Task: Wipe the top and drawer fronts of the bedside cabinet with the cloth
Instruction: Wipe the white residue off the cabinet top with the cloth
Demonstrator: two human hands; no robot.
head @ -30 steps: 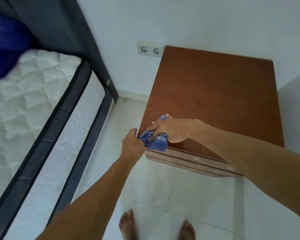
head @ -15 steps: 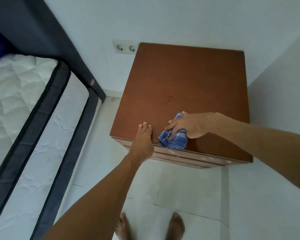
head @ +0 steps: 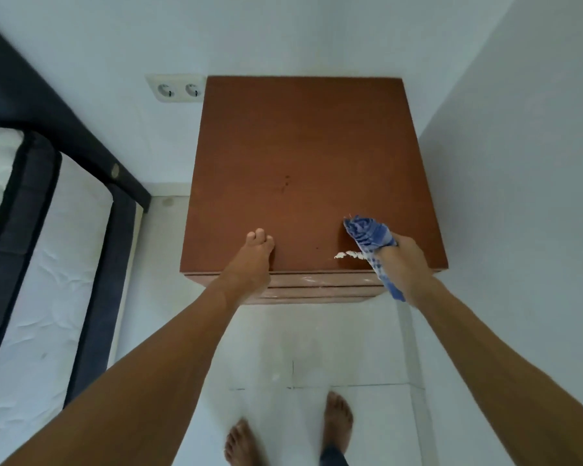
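Note:
The bedside cabinet (head: 303, 156) has a reddish-brown top and stands in a corner between two white walls. Its drawer fronts (head: 317, 289) show only as thin strips below the front edge. My right hand (head: 401, 267) grips a blue checked cloth (head: 367, 235) at the top's front right; one cloth end points onto the top, the other hangs over the front edge. A small white smear (head: 347, 254) lies just left of the cloth. My left hand (head: 254, 260) rests flat on the front left of the top, fingers together, holding nothing.
A bed with a white quilted mattress (head: 48, 264) and dark frame (head: 64, 129) runs along the left. A double wall socket (head: 177, 89) sits left of the cabinet's back edge. My bare feet (head: 293, 432) stand on the white tiled floor in front of the cabinet.
My right hand has carried the cloth from the front left corner to the front right of the top. My left hand moved from the corner onto the top. The view swung left to right.

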